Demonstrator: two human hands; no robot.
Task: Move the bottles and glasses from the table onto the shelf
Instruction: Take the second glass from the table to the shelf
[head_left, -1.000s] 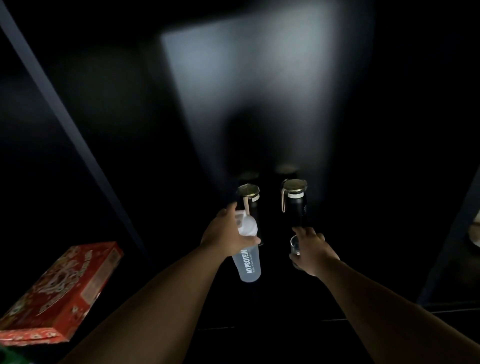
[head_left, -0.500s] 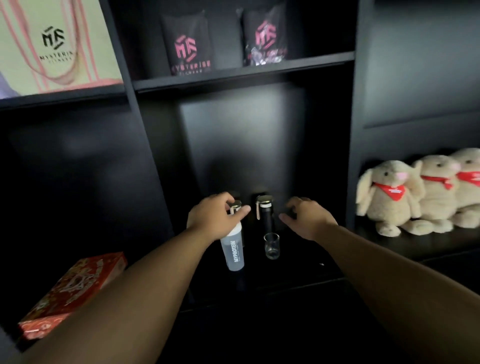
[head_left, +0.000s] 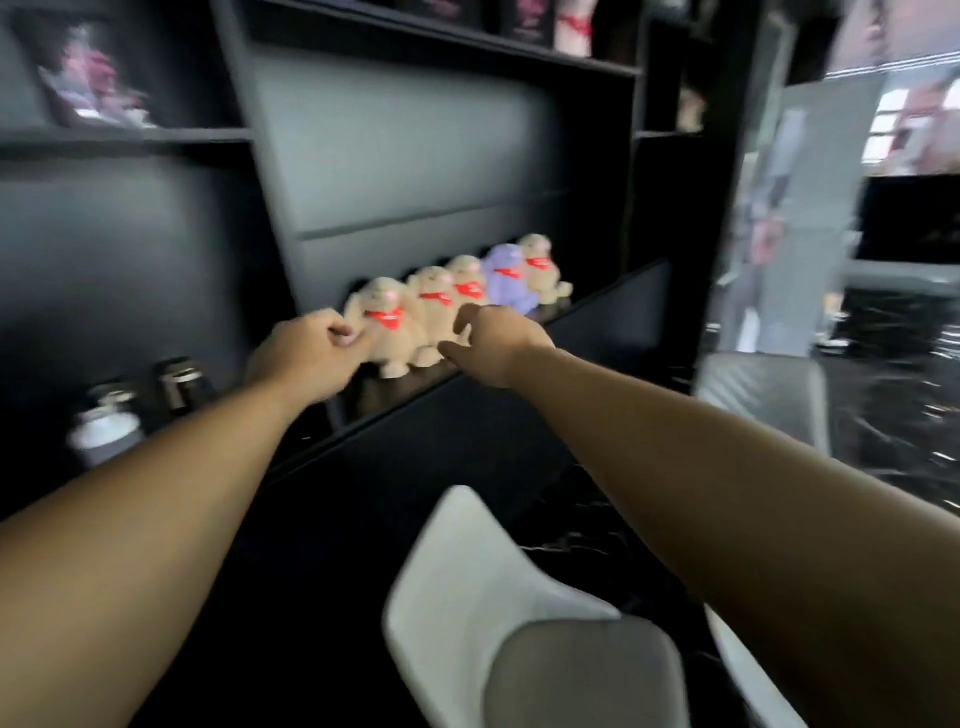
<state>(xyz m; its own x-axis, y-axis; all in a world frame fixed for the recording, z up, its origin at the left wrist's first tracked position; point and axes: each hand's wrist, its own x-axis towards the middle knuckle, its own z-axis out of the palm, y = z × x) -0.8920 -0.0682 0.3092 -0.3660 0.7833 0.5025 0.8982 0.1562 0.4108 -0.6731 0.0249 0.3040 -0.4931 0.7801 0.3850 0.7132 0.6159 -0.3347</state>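
The picture is blurred by motion. A clear shaker bottle (head_left: 104, 428) with a white lid stands on the black shelf (head_left: 426, 387) at the far left, and a dark bottle (head_left: 179, 384) with a metal cap stands just behind it to the right. My left hand (head_left: 306, 358) hangs in the air in front of the shelf with its fingers loosely curled and nothing in it. My right hand (head_left: 488, 338) is beside it, fingers apart, holding nothing. Both hands are well to the right of the bottles. The small glass is hidden from view.
A row of plush toys (head_left: 452, 301) with red scarves, one of them purple, sits on the shelf behind my hands. A white chair back (head_left: 483, 571) and a grey cushion (head_left: 587, 675) are below me. Another grey chair (head_left: 769, 395) and a dark marble floor lie to the right.
My left hand has let go of the shaker bottle, and the right hand has left the glass. Both hands pulled back while my view swung right, putting the bottles at far left.
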